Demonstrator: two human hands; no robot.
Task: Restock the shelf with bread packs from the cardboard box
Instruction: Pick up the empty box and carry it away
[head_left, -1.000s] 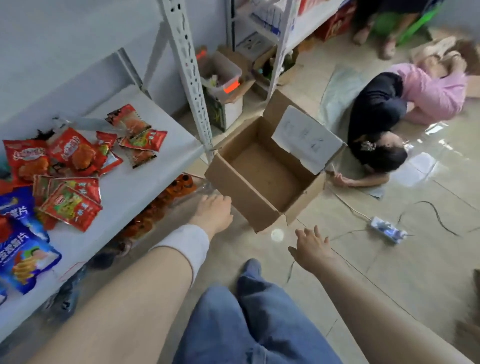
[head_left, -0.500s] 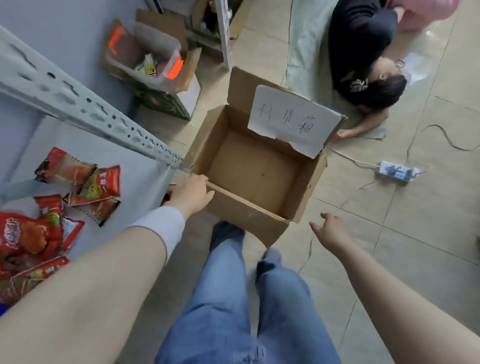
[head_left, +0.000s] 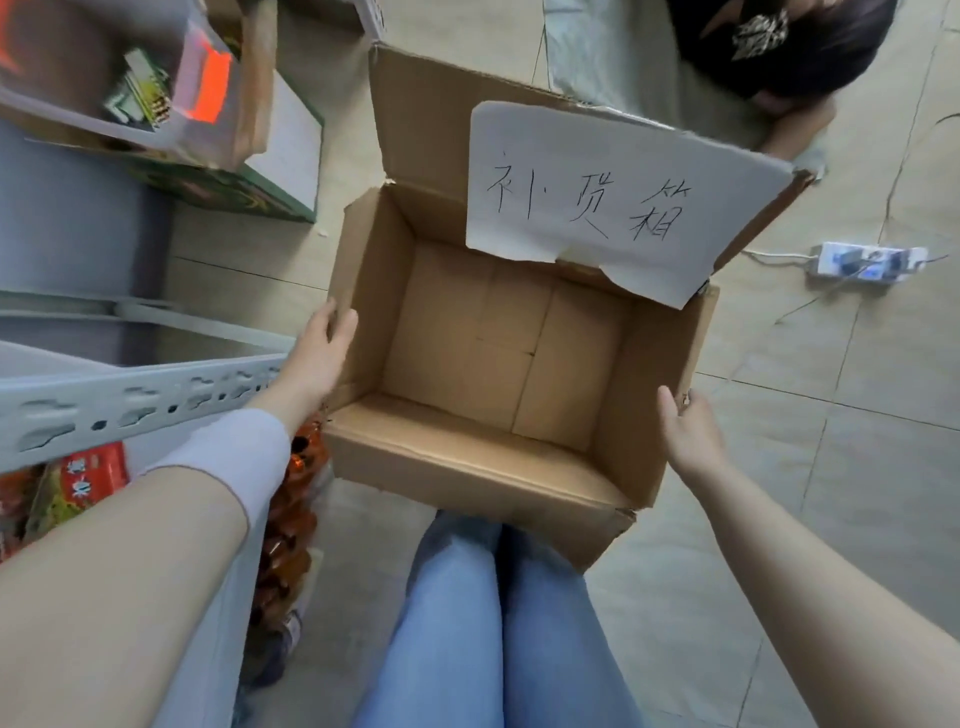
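Left hand (head_left: 322, 353) is now pressing the left wall of the cardboard box (head_left: 467, 470); right hand (head_left: 687, 432), apart before, is touching its right wall, both straight-fingered, gripping nothing

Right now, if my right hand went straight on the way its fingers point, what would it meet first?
The right hand would meet the right wall of the cardboard box; its fingers look almost against it, depth unclear.

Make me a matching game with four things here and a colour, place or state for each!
1 box
2 paper
3 power strip
4 jeans

A blue
B has a cord
C empty
D on the box flap, with writing

Pairs: 1-C, 2-D, 3-B, 4-A
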